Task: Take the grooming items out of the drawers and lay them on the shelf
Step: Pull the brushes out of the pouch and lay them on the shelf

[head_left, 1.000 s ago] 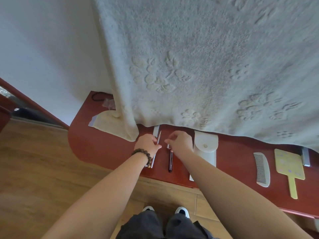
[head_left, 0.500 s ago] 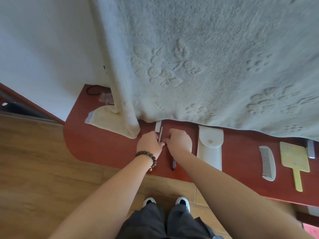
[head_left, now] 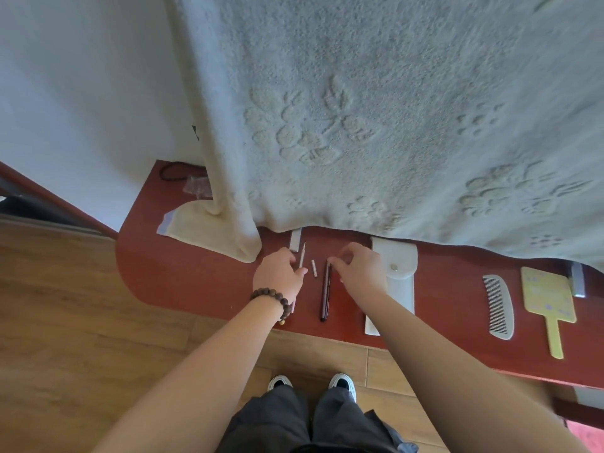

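Left hand (head_left: pixel 280 276) grip clamped on thin stick (head_left: pixel 302 255) | right hand (head_left: pixel 361 268) grip apart above dark pencil (head_left: pixel 325 291) | lay yours parallel, 9 o'clock of small cap (head_left: pixel 314 268).

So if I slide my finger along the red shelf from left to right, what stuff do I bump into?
Folded cream cloth → left hand → small white cap → dark pen → right hand → white pouch → white comb → yellow hand mirror.
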`<action>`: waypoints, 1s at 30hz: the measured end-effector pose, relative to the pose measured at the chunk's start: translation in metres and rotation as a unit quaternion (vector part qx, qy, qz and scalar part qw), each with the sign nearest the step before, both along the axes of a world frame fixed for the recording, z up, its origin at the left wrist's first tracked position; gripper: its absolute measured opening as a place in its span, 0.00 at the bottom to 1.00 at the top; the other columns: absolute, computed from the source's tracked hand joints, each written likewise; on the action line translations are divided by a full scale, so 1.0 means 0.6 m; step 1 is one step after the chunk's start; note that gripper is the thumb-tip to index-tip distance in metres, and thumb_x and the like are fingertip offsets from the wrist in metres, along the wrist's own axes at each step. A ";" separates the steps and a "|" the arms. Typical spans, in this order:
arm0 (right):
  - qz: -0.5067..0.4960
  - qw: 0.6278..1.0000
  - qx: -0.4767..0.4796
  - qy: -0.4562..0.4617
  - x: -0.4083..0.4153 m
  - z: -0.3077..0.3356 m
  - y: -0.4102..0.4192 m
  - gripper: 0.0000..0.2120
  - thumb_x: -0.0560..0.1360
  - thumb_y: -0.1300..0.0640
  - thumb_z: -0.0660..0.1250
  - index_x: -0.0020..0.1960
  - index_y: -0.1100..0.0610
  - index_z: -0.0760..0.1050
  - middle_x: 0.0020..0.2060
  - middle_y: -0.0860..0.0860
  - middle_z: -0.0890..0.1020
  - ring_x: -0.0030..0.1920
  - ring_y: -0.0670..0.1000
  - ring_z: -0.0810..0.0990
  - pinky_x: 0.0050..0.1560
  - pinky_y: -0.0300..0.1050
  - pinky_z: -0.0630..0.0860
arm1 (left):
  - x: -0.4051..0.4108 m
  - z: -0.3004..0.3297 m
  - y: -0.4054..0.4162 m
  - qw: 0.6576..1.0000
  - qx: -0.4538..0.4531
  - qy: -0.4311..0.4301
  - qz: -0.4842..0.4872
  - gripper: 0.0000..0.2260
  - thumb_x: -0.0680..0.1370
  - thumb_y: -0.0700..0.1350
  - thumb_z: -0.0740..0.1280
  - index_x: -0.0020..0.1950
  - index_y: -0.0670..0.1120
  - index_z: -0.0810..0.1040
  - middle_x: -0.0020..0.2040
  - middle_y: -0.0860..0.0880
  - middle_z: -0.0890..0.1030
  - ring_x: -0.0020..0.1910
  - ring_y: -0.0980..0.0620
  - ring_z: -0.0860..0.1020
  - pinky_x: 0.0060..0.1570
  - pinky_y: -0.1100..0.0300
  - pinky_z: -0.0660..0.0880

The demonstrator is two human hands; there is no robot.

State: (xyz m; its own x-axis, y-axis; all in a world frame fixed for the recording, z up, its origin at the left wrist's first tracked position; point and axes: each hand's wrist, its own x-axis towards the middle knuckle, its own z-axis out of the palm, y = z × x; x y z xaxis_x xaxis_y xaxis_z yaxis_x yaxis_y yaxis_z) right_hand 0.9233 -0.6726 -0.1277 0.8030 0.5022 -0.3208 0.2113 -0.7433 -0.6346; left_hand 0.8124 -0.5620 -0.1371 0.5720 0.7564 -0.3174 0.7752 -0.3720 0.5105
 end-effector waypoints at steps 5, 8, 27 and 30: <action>0.096 0.988 -0.117 0.002 -0.016 0.002 0.009 0.25 0.69 0.46 0.73 0.57 0.58 0.68 0.45 0.53 0.78 0.46 0.57 0.79 0.38 0.45 0.71 | -0.018 0.013 -0.010 0.999 0.010 -0.041 0.007 0.11 0.76 0.49 0.69 0.55 0.47 0.77 0.51 0.49 0.80 0.50 0.51 0.79 0.49 0.57 0.76; 0.119 0.986 -0.114 -0.012 -0.020 0.002 0.011 0.20 0.71 0.56 0.70 0.60 0.56 0.68 0.47 0.55 0.80 0.45 0.57 0.79 0.38 0.46 0.74 | -0.026 0.022 -0.016 0.998 0.009 -0.068 0.011 0.09 0.76 0.47 0.69 0.53 0.47 0.78 0.51 0.49 0.80 0.48 0.52 0.79 0.49 0.57 0.76; -0.108 0.915 0.298 0.250 0.006 0.087 -0.061 0.06 0.72 0.65 0.71 0.48 0.58 0.78 0.45 0.64 0.82 0.46 0.56 0.83 0.48 0.52 0.82 | -0.011 0.092 -0.096 0.948 -0.263 -0.174 -0.040 0.10 0.74 0.39 0.72 0.45 0.54 0.76 0.44 0.43 0.84 0.38 0.48 0.84 0.38 0.56 0.82; -0.113 0.916 0.304 0.237 0.005 0.093 -0.069 0.05 0.72 0.66 0.70 0.47 0.61 0.78 0.43 0.64 0.82 0.45 0.55 0.83 0.46 0.50 0.82 | -0.011 0.094 -0.104 0.944 -0.275 -0.173 -0.050 0.07 0.75 0.38 0.70 0.48 0.48 0.76 0.44 0.40 0.84 0.38 0.47 0.84 0.39 0.56 0.82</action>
